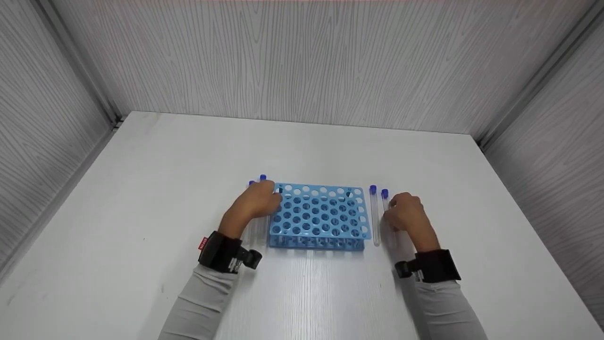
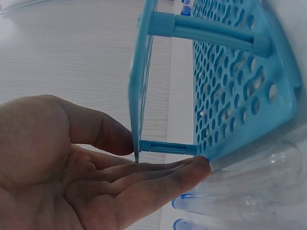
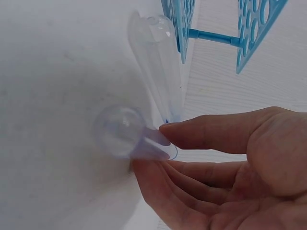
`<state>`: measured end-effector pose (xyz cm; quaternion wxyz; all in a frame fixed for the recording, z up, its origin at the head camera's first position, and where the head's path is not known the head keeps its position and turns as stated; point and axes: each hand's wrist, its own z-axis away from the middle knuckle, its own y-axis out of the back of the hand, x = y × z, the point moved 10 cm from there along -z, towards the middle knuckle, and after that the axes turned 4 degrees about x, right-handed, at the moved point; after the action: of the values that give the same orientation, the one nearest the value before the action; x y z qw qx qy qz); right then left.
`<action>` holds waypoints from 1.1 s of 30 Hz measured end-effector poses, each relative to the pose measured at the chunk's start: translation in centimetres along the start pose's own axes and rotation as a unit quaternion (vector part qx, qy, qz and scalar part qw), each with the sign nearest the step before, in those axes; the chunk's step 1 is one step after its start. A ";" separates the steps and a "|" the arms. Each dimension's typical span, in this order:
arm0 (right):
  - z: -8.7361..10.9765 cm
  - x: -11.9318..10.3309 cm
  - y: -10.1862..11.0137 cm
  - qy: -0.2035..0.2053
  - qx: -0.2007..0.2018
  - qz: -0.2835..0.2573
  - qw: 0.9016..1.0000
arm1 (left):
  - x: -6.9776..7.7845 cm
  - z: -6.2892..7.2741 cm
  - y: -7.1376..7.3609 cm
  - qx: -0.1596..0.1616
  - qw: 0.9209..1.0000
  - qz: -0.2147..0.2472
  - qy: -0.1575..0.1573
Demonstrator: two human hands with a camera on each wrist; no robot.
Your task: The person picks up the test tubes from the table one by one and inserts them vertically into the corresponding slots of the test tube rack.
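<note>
A light-blue test tube rack with rows of round holes stands on the table. My left hand holds its left end; in the left wrist view the thumb and fingers pinch the edge of the top plate. On the right, my right hand pinches a clear, blue-capped test tube between thumb and fingers. In the right wrist view its rounded end points at the camera. A second capped test tube lies between that one and the rack.
Beside the rack's left end lie two more blue-capped tubes, partly hidden by the left hand. The white table is bounded by a grey wood-grain back panel and side panels.
</note>
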<state>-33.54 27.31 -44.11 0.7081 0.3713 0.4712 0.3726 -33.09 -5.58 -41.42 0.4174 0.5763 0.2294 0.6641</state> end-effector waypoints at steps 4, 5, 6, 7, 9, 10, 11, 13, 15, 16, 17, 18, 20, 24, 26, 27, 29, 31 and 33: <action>0.0 0.0 0.1 0.003 0.003 -0.005 1.000 | 0.1 0.1 0.0 -0.003 1.000 0.003 0.000; 0.0 0.0 0.1 0.005 0.005 -0.006 1.000 | 0.1 0.1 0.0 -0.003 1.000 0.005 0.002; 0.0 0.0 0.2 0.006 0.008 -0.010 1.000 | 0.1 0.1 0.0 -0.004 1.000 0.006 0.002; 0.1 0.0 0.3 0.007 0.011 -0.015 1.000 | 0.1 0.1 0.0 -0.005 1.000 0.008 0.004; 0.1 0.0 0.5 0.011 0.020 -0.020 1.000 | 0.0 0.1 -0.1 -0.006 1.000 0.011 0.007; 0.1 0.0 0.6 0.013 0.023 -0.023 0.999 | 0.0 0.1 -0.1 -0.006 1.000 0.012 0.009; 0.2 0.0 0.7 0.015 0.026 -0.025 0.999 | -0.1 0.0 -0.1 -0.005 1.000 0.013 0.009; 0.3 -0.2 0.9 0.018 0.032 -0.033 0.999 | -0.1 0.0 -0.2 -0.005 1.000 0.012 0.010; 0.4 -0.3 1.1 0.020 0.035 -0.041 0.998 | -0.1 0.0 -0.1 -0.004 1.000 0.011 0.008; 0.5 -0.4 1.2 0.019 0.036 -0.046 0.998 | -0.1 0.0 -0.1 -0.003 1.000 0.010 0.006; 0.6 -0.4 1.3 0.018 0.037 -0.050 0.998 | -0.1 0.0 -0.1 -0.002 1.000 0.009 0.004; 0.6 -0.4 1.4 0.016 0.038 -0.055 0.998 | 0.0 0.0 -0.1 -0.001 1.000 0.008 0.002; 0.8 -0.6 1.6 0.013 0.041 -0.058 0.997 | 0.0 0.0 0.0 0.000 1.000 0.006 -0.002; 1.0 -0.9 2.1 0.019 0.053 -0.064 0.996 | 0.0 0.0 0.0 0.002 1.000 0.003 -0.003; 1.0 -1.0 2.4 0.025 0.065 -0.069 0.995 | 0.0 0.1 0.0 0.002 1.000 0.002 -0.003; 1.1 -1.1 2.6 0.029 0.071 -0.073 0.994 | 0.0 0.1 0.0 0.002 1.000 0.001 -0.003; 1.3 -1.4 3.0 0.040 0.086 -0.083 0.992 | 0.0 0.0 0.0 0.003 1.000 0.000 -0.002; 1.5 -1.6 3.3 0.051 0.099 -0.099 0.989 | -0.1 0.0 0.0 0.003 1.000 0.001 -0.002; 1.6 -1.9 3.6 0.065 0.110 -0.119 0.985 | -0.1 0.0 0.0 0.004 1.000 0.003 -0.001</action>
<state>-33.17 26.99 -39.72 0.6700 0.3634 0.5949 0.2551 -33.11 -5.62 -41.48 0.4138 0.5794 0.2296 0.6636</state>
